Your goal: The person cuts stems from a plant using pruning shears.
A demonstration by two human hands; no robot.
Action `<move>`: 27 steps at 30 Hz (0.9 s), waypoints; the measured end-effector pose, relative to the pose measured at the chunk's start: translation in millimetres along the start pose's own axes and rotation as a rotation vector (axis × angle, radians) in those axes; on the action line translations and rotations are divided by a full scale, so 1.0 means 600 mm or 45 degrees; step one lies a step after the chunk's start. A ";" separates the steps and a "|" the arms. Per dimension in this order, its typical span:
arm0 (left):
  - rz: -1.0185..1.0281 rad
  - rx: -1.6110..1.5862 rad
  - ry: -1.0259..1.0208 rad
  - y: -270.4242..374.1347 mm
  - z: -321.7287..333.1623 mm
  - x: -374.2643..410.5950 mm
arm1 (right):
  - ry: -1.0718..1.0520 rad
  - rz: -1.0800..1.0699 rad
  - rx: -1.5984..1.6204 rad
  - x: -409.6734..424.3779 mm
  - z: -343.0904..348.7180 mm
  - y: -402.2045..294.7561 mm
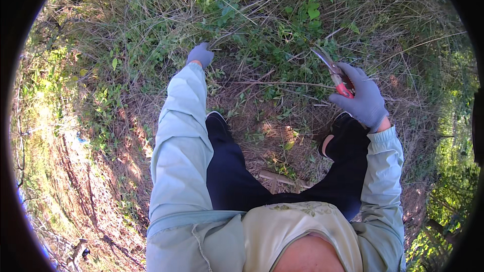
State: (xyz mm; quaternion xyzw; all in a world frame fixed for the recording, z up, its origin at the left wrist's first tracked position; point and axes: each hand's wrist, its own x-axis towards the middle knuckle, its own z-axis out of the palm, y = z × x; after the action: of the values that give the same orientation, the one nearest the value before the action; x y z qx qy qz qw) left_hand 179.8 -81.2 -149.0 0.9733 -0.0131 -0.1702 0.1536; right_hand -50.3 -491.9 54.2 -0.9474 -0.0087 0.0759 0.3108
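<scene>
In a grey glove, my right hand [361, 96] holds pruning shears [342, 85] with red handles. Their blades point up and to the left, over green weeds. My left hand [200, 54], also gloved in grey, reaches down into the grass and leafy weeds [227, 11] at upper left of centre. Its fingers are partly hidden, so whether it grips any stems cannot be told. Between the hands a thin dry stem [280, 82] lies across the ground.
A wooden piece [278, 176], perhaps part of a low seat, shows between my legs. My shoes stand on soil and dry grass. Heart-shaped leaves [313, 9] grow ahead. Bare branches [20, 132] stand at the far left, and green foliage [459, 181] at the right.
</scene>
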 end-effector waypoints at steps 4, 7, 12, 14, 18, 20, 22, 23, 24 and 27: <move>-0.019 -0.017 0.042 0.021 -0.019 -0.022 | -0.030 0.078 -0.064 0.000 -0.003 0.003; 0.013 0.004 0.085 0.043 -0.057 -0.066 | -0.007 0.013 -0.109 0.001 0.002 0.003; 0.217 -0.020 0.298 0.066 -0.102 -0.131 | -0.004 -0.047 -0.184 0.004 0.010 -0.002; 0.211 -0.051 0.308 0.076 -0.118 -0.156 | 0.006 -0.059 -0.182 0.004 0.011 -0.006; 0.318 0.023 0.320 0.094 -0.144 -0.197 | 0.009 -0.104 -0.135 0.005 0.008 -0.026; 0.360 0.046 0.356 0.111 -0.155 -0.230 | 0.043 -0.165 -0.115 0.008 0.015 -0.019; 0.465 0.022 0.404 0.119 -0.161 -0.256 | 0.038 -0.149 -0.111 0.007 0.017 -0.023; 0.518 0.011 0.428 0.123 -0.164 -0.269 | 0.036 -0.141 -0.108 0.007 0.015 -0.029; 0.570 0.049 0.491 0.128 -0.169 -0.284 | 0.029 -0.159 -0.116 0.007 0.015 -0.036; 0.485 0.167 0.647 0.149 -0.188 -0.323 | 0.032 -0.140 -0.041 0.009 0.019 -0.044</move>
State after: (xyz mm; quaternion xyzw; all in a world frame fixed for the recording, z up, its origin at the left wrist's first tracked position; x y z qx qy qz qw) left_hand 37.3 -118.0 42.4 0.9725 -0.1673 0.1112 0.1179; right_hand -45.6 -463.6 60.1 -0.9513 -0.0580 0.0467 0.2992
